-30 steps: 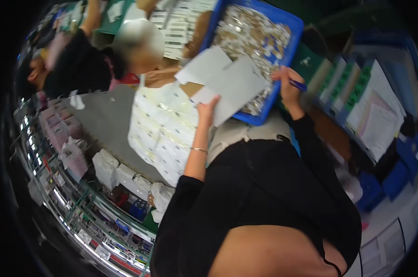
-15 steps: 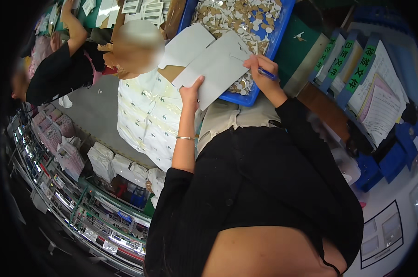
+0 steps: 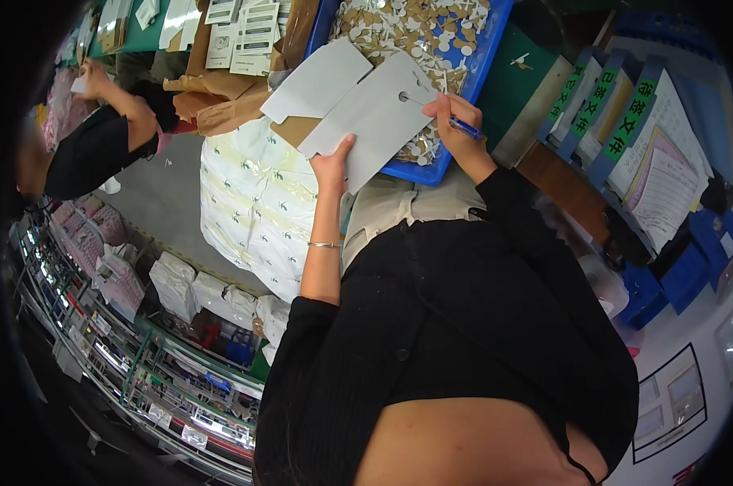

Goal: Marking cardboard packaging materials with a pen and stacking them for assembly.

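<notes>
My left hand [image 3: 331,168] grips the lower left edge of a flat white card sheet [image 3: 365,119], thumb on top. A round hole and small slots show near the sheet's far right end. In my right hand [image 3: 461,134] is a blue pen-like tool [image 3: 466,127] with a thin tip, pointed at the hole. Beside the held sheet lies another white cardboard piece [image 3: 318,81] with a brown side showing. Both overlap a blue tray [image 3: 490,77] full of small white and brown cut-outs [image 3: 415,24].
Upright document files [image 3: 626,121] stand at the right. A white printed bundle [image 3: 257,202] sits left of my legs, near a brown carton [image 3: 229,109] holding printed white cards. At the far left a co-worker [image 3: 99,138] handles something white. Racks [image 3: 172,364] line the lower left.
A round hole now shows in the sheet where the surface looked whole. My right hand stays near it with the tool. The co-worker has leaned back to the left, uncovering the carton.
</notes>
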Motion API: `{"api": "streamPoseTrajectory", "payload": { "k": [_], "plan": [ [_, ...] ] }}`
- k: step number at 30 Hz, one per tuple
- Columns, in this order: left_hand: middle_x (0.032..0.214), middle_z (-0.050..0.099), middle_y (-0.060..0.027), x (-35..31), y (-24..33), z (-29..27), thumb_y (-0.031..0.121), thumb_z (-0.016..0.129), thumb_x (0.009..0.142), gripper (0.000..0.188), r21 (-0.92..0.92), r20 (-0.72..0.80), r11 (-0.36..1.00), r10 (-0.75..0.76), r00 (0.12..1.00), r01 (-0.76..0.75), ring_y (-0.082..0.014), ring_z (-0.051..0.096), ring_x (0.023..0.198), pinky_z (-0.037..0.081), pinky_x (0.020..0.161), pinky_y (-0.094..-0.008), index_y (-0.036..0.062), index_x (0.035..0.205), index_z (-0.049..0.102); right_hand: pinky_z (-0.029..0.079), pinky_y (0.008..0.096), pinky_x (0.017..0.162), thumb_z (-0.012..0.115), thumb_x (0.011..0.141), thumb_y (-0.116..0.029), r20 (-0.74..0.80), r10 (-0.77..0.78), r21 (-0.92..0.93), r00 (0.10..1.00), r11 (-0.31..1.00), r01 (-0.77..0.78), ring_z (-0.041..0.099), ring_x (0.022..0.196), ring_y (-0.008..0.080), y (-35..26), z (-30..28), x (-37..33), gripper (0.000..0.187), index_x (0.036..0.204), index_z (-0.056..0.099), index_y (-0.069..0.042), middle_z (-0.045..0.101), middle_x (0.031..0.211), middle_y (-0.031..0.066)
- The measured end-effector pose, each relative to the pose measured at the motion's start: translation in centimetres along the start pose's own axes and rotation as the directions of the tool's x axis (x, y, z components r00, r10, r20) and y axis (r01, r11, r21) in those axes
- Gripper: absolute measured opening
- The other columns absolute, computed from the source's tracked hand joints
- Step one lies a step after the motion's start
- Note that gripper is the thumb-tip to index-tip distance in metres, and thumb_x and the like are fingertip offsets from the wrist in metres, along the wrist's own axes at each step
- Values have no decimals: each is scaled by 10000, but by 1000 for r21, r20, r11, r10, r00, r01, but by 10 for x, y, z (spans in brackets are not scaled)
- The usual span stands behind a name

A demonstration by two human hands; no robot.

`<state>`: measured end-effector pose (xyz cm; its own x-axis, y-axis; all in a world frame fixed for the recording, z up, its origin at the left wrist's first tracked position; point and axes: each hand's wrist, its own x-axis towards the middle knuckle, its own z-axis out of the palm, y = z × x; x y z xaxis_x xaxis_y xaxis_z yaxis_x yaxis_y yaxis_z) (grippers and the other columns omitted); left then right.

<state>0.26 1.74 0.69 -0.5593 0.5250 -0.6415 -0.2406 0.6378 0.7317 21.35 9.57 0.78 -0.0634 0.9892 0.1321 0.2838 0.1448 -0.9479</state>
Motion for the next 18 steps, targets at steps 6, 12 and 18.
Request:
{"api": "streamPoseTrajectory", "payload": {
  "k": [6,12,18],
  "plan": [
    [902,610,-165,-19,-1,-1,111,767,656,453,173,130,953,227,965,-247,-228,601,752,516,683,-292,-78,992,531,418,251,471,498,799,22,-51,-42,-30,998,999,40,505,476,183,2,11,-3,217,593,566,17,612,618,66],
    [905,609,-171,-23,5,9,99,762,657,453,108,90,980,159,983,-168,-232,603,750,515,681,-295,-84,1000,529,443,235,518,467,846,-9,-23,-12,-75,1000,997,10,544,508,164,-12,-15,0,259,618,581,34,619,631,75],
    [891,626,-150,-17,8,-2,70,728,686,367,-195,-19,977,-90,996,84,-218,612,729,511,668,-262,-77,981,565,451,230,550,425,863,-29,-109,154,245,982,962,-123,568,546,176,-47,-41,5,308,589,554,29,620,652,102]
  ]
}}
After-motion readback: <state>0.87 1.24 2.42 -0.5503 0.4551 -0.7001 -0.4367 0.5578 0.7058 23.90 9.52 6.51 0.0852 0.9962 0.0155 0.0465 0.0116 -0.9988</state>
